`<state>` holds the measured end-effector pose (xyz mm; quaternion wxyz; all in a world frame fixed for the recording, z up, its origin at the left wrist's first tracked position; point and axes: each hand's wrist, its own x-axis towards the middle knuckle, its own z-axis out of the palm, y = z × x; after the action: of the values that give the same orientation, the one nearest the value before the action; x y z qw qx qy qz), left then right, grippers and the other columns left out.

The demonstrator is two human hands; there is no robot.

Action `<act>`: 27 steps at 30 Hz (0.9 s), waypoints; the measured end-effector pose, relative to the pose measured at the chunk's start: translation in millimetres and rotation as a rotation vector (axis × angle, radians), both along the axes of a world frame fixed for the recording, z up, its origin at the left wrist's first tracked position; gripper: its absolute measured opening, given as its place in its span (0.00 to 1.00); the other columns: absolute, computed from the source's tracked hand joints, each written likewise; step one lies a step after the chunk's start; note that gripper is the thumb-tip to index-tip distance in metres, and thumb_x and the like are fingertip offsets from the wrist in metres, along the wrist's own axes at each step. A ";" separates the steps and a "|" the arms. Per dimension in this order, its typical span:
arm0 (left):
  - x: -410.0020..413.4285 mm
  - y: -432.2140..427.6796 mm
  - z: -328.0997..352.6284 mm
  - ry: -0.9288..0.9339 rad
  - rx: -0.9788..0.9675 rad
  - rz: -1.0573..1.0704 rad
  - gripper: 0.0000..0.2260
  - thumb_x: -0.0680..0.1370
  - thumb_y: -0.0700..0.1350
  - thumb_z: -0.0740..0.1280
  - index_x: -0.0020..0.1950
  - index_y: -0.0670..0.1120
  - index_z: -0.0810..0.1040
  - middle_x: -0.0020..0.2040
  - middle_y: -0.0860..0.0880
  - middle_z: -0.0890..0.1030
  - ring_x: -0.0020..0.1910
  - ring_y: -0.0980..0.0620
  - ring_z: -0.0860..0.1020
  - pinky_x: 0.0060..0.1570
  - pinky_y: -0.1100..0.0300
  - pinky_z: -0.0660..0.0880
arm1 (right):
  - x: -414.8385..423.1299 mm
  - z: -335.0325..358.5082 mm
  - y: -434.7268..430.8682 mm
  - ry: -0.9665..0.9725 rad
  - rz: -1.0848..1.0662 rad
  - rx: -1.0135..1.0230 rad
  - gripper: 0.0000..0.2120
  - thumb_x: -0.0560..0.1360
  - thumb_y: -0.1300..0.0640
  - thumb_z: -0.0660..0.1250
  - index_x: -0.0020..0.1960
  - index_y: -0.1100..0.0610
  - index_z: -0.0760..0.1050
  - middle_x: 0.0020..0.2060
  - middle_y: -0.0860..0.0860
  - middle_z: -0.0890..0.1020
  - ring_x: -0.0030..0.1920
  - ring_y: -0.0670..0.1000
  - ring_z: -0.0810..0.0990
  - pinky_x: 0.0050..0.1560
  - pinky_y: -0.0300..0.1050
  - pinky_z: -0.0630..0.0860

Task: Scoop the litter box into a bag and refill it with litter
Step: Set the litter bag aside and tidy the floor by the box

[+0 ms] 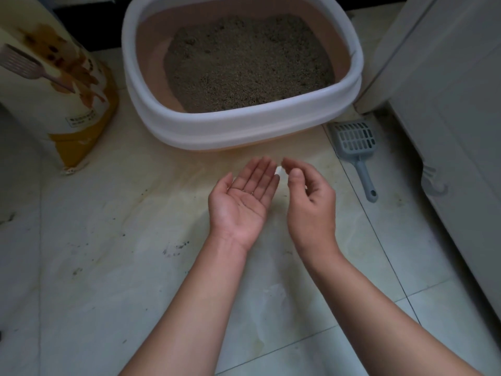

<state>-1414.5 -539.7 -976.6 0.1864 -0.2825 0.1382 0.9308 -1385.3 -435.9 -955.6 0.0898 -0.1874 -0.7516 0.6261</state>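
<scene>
A white-rimmed litter box (233, 123) with a pinkish inner wall stands on the floor ahead, and grey-brown litter (244, 66) covers its bottom. To its right a grey slotted scoop (357, 147) lies flat on the tiles, handle toward me. A yellow and white litter bag (67, 104) stands at the left with a pink scoop (24, 63) resting against it. In front of the box, above the floor, my left hand (244, 196) lies palm up with straight fingers. Beside it, my right hand (309, 191) has loosely curled fingers. A small white speck (278, 170) shows between the fingertips; I cannot tell what it is.
A white cabinet or appliance (447, 90) stands close on the right, its base beside the grey scoop. The pale floor tiles (122, 267) carry scattered dark specks of litter at the left and centre.
</scene>
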 end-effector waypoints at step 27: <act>52.1 -9.0 317.3 -0.037 -0.199 0.264 0.21 0.83 0.46 0.52 0.62 0.36 0.79 0.56 0.38 0.84 0.58 0.42 0.83 0.68 0.47 0.73 | 33.9 303.8 -49.7 -0.044 -0.427 -1.387 0.32 0.83 0.42 0.47 0.60 0.66 0.79 0.54 0.58 0.85 0.58 0.56 0.83 0.68 0.53 0.73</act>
<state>-1362.4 -548.6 -659.3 0.0360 -0.3323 0.1877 0.9236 -1351.4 -485.7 -651.9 0.0555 -0.3566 -0.1301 0.9235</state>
